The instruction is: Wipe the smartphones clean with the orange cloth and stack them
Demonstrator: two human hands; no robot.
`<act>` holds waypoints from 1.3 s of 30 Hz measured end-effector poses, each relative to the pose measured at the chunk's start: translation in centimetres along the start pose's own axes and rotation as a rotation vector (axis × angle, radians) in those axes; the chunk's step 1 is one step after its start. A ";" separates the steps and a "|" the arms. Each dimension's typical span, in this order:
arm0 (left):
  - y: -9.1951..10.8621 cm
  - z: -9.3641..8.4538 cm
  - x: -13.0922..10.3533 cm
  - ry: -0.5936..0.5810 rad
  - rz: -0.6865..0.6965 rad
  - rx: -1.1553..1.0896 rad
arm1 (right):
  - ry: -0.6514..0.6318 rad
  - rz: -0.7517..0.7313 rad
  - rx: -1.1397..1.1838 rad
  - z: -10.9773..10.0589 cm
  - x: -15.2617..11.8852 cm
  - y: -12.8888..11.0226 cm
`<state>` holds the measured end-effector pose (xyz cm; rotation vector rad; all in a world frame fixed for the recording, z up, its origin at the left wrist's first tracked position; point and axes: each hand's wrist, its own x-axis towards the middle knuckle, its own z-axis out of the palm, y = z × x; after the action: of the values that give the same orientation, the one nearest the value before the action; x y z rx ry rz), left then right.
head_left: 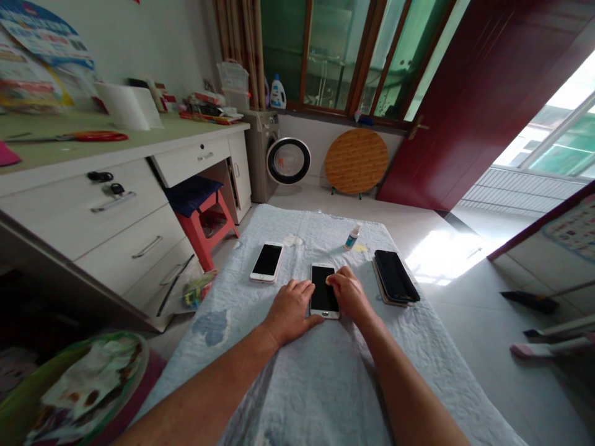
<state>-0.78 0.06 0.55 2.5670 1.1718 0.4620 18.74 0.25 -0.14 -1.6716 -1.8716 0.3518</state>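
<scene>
Right hand [349,295] on middle phone [321,297]

1 red stool [196,224], 1 desk [149,210], 1 washing machine [258,148]

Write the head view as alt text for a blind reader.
A person's left hand rests against a white phone on a blue patterned cloth while the right hand holds something small and yellow at its screen. Another white phone lies to the left, a small bottle beyond, and a black phone to the right.

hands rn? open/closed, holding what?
Left hand: open, resting against the left side of the middle phone.
Right hand: closed, pinching a small yellow piece over that phone.
</scene>
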 end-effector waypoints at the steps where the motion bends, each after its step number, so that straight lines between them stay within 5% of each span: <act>1: -0.1 0.1 0.0 0.005 0.000 -0.006 | -0.049 -0.004 -0.009 -0.5 -0.2 -0.2; 10: -0.2 0.3 0.0 0.033 0.014 0.005 | -0.483 -0.032 0.098 -5.1 -2.5 -2.4; 25: 0.1 -0.1 0.1 0.008 0.026 0.021 | 0.092 0.120 -0.024 0.0 0.2 0.8; 39: 0.3 -0.4 0.1 -0.012 0.022 0.020 | -0.013 0.097 -0.299 0.5 4.7 0.1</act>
<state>-0.68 0.02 1.04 2.5985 1.1516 0.4404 18.36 4.92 0.61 -1.9642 -1.9306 0.1247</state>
